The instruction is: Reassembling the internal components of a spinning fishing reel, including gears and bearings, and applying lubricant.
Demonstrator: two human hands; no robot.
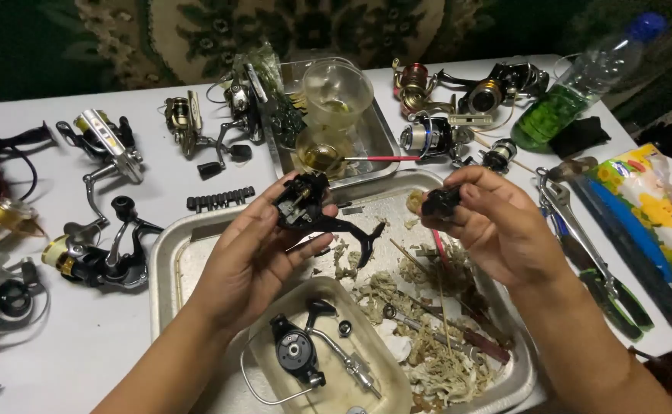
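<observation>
Above the metal tray (169, 253), your left hand (252, 249) grips the reel body (305, 205); your right hand (497, 222) pinches a small black part (439, 203). You're mid-disassembly; next comes careful seating.

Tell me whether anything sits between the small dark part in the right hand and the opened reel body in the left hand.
Nothing visible does. The right hand holds the small dark part apart from the reel body in the left hand; only open air above the metal tray lies between them.

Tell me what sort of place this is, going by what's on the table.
Likely a home workbench for servicing fishing reels. Several spinning reels lie about the white table, the left hand holds an opened reel body over a metal tray of dirty wadding, and pliers lie beside it.
</observation>
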